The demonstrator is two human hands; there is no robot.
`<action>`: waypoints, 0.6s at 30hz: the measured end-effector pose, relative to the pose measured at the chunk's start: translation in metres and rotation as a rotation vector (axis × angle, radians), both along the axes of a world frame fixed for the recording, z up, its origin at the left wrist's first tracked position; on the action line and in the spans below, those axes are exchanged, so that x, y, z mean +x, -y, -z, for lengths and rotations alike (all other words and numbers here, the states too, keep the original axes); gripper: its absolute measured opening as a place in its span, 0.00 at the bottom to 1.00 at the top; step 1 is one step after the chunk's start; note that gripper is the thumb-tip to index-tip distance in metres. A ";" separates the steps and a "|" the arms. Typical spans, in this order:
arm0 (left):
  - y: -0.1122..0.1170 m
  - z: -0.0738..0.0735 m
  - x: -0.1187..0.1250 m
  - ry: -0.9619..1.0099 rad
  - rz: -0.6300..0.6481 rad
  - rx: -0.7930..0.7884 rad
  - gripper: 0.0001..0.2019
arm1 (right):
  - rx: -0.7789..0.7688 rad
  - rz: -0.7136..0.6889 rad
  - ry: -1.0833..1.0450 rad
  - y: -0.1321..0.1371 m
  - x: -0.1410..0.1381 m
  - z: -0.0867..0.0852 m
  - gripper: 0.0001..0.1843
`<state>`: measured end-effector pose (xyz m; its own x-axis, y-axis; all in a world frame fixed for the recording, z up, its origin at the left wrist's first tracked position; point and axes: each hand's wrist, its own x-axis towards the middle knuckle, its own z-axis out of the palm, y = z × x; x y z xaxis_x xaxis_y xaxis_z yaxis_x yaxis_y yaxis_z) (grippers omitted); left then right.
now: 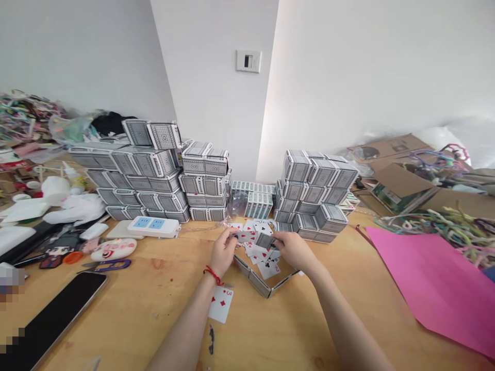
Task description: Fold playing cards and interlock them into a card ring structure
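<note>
Both hands meet at centre of the wooden worktop (154,304), just in front of the stacked card boxes.

Left hand (223,253): fingers curled, pinching a few playing cards (244,236) at their left edge. Red string at the wrist.

Right hand (293,248): fingers closed on a small grey-backed packet of cards (265,240), held at 9 o'clock from the palm, touching or nearly touching the left hand's cards.

Below the hands: a shallow open tray (258,282) with loose cards (266,260) face up, fanned and overlapping, some leaning over its far edge. One stray card (221,304), a red three, lies on the worktop under the left forearm, at 7 o'clock from the tray.

Around: box stacks at 11 o'clock (143,175) and at 1 o'clock (315,198), a wrapped pack (251,200) between them at 12. Power strip (154,226), scissors (108,266) and phone (58,314) to the left. Pink paper sheet (433,283) at 3 o'clock.

Risks, as judged:
- Both grips are light fingertip pinches, so a card could slip and mix with the face-up heap.
- The left forearm hangs over the stray three; a drag could sweep it toward the near edge.
- The box stacks look uneven, the top left boxes tilted. An elbow or reach could topple them onto the tray.
- The tray walls look thin and low, so a press may flatten them.
</note>
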<state>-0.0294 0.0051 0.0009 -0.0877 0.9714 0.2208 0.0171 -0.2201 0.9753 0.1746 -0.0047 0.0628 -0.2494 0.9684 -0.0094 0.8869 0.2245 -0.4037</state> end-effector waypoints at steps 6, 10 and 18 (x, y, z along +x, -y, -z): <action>0.000 0.001 -0.002 -0.087 0.013 -0.009 0.08 | 0.000 -0.020 -0.025 0.000 0.001 0.001 0.14; 0.000 0.003 -0.004 -0.184 0.009 0.010 0.08 | -0.041 -0.005 -0.041 -0.001 0.001 0.000 0.15; 0.000 0.003 -0.004 -0.274 0.007 -0.015 0.09 | -0.060 -0.018 -0.041 -0.001 0.002 0.001 0.16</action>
<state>-0.0329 0.0048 -0.0022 -0.0199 0.9750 0.2212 0.2796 -0.2070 0.9375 0.1763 -0.0034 0.0619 -0.2683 0.9617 -0.0563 0.8654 0.2149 -0.4527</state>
